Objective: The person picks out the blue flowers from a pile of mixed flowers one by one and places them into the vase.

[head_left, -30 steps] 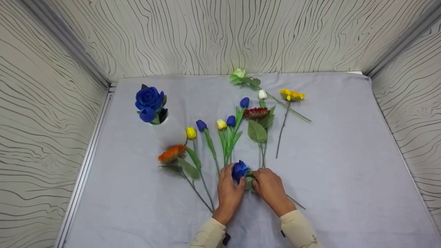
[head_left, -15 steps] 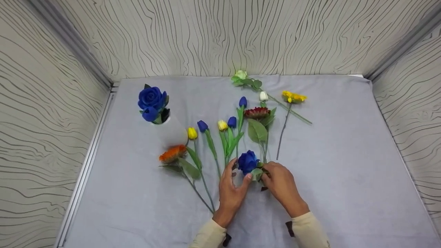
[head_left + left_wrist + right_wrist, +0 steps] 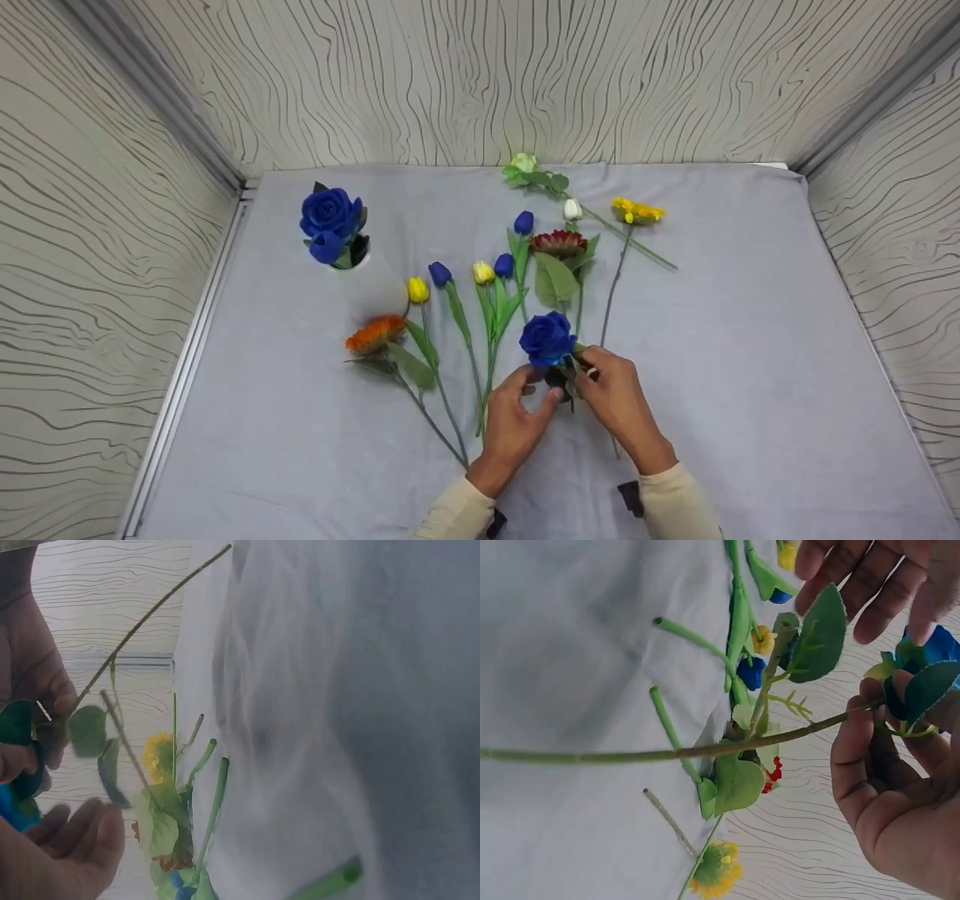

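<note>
No brand, label or writing can be read on anything here. The right hand [image 3: 619, 401] pinches the blue rose [image 3: 547, 339] by its stem just under the bloom, thumb and forefinger curled round the green leaves there, so the flower stands lifted off the grey cloth [image 3: 750, 360] directly ahead of the fingertips. The left hand [image 3: 517, 420] lies just beside it with fingers loosely spread and relaxed, palm turned toward the rose, the fingertips close under the bloom; whether they touch it cannot be told. In the right wrist view the rose's stem [image 3: 667, 754] runs long and nearly level away from the fingers [image 3: 855, 757], with one leaf [image 3: 821, 634] standing up from it; the bloom itself is mostly cut off at the frame's edge. The left wrist view is blurred, and only a sliver of blue shows by the palm. Beyond the fingertips lie the other stems in a fan: blue and yellow tulips [image 3: 487, 274], a dark red flower [image 3: 559, 242], a yellow sunflower [image 3: 636, 211], a white bud [image 3: 572, 208] and a pale green rose [image 3: 523, 162]. To the left of the left hand lies an orange flower [image 3: 373, 334], and farther off a white vase [image 3: 371, 285], hard to make out against the cloth, holds another blue rose [image 3: 328, 214]. To the right of the right hand the cloth lies bare out to the patterned wall [image 3: 892, 247], and the near edge is cut off below the sleeves [image 3: 457, 514].
</note>
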Available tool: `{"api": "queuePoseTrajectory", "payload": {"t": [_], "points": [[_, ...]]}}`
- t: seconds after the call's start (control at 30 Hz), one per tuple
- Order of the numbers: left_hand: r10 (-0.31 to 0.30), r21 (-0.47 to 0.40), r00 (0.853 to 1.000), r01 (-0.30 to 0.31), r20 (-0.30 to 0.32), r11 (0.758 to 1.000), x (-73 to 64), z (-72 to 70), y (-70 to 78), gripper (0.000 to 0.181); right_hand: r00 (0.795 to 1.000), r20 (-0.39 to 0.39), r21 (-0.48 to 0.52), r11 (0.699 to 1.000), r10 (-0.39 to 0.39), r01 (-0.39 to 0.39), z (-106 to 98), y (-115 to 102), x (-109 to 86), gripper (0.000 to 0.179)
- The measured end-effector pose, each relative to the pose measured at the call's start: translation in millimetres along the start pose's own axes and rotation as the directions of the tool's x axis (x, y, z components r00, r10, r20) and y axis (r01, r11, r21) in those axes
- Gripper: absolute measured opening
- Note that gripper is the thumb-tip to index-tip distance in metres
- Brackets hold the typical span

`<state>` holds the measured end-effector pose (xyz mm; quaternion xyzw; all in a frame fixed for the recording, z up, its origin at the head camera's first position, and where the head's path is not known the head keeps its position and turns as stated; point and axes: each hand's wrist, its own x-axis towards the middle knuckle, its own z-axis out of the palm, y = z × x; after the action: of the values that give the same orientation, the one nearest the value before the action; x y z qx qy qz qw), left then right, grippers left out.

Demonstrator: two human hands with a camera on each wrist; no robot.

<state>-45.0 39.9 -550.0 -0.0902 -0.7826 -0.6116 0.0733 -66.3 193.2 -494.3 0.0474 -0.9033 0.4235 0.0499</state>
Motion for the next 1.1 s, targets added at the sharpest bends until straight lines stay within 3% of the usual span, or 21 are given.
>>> {"api": "queuePoseTrajectory", "payload": {"t": [0.13, 0.27, 0.4, 0.57, 0.73, 0.9, 1.03, 1.1], "points": [[0.063, -0.057, 0.997, -0.060, 0.046, 0.997, 1.2, 2.0, 0.5, 0.029, 0.997, 0.012, 0.153, 0.985, 0.081, -0.082, -3, -3, 1.6, 0.016], [0.121, -0.063, 0.990, -0.116, 0.075, 0.991, 2.6, 3.0, 1.5, 0.029, 0.990, 0.021, 0.327, 0.934, 0.142, -0.141, -5, -5, 3.3, 0.009], [0.137, -0.003, 0.985, -0.137, 0.104, 0.991, 3.7, 2.0, 3.4, 0.027, 0.984, 0.005, 0.417, 0.894, 0.178, -0.164, -6, -7, 4.4, 0.004], [0.164, 0.087, 0.980, -0.175, 0.115, 0.981, 6.2, 1.3, 4.9, 0.030, 0.968, 0.024, 0.480, 0.847, 0.248, -0.229, -9, -12, 6.2, 0.012], [0.278, 0.187, 0.951, -0.299, 0.133, 0.936, 9.0, 1.2, 8.2, 0.030, 0.956, 0.043, 0.557, 0.787, 0.291, -0.264, -11, -18, 7.4, 0.016], [0.352, 0.250, 0.920, -0.386, 0.170, 0.888, 9.9, 0.7, 14.5, 0.021, 0.948, 0.028, 0.589, 0.761, 0.317, -0.271, -12, -26, 6.9, 0.018], [0.389, 0.289, 0.904, -0.426, 0.177, 0.858, 9.3, -0.6, 21.0, 0.019, 0.942, 0.027, 0.598, 0.750, 0.335, -0.284, -11, -30, 5.9, 0.020], [0.391, 0.293, 0.902, -0.430, 0.182, 0.854, 8.0, -1.6, 23.9, 0.023, 0.938, 0.034, 0.601, 0.743, 0.344, -0.294, -9, -30, 5.5, 0.018]]}}
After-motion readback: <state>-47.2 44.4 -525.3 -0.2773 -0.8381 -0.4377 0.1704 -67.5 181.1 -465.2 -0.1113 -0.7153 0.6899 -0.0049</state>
